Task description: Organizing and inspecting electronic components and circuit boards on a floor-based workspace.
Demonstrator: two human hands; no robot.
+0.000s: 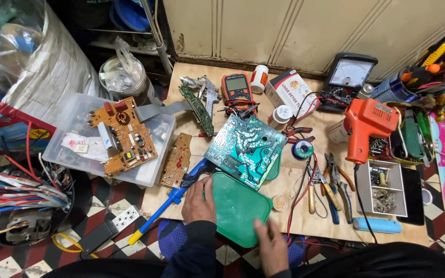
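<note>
A green plastic lid (238,203) lies on the wooden board (294,216) in front of me. My left hand (198,201) rests on its left edge, fingers curled at the rim. My right hand (271,244), slightly blurred, hovers at the lid's lower right corner with fingers apart and holds nothing. A green circuit board (244,149) lies solder side up just beyond the lid, partly over a second green lid. A blue and yellow tool (173,198) lies left of my left hand.
Brown circuit boards (122,136) sit on a clear plastic box. An orange soldering gun (364,126), pliers (330,185), a solder spool (302,149), two multimeters (237,88), small bottles and a parts tray (384,188) crowd the board's right. Tangled wires (11,185) lie at left.
</note>
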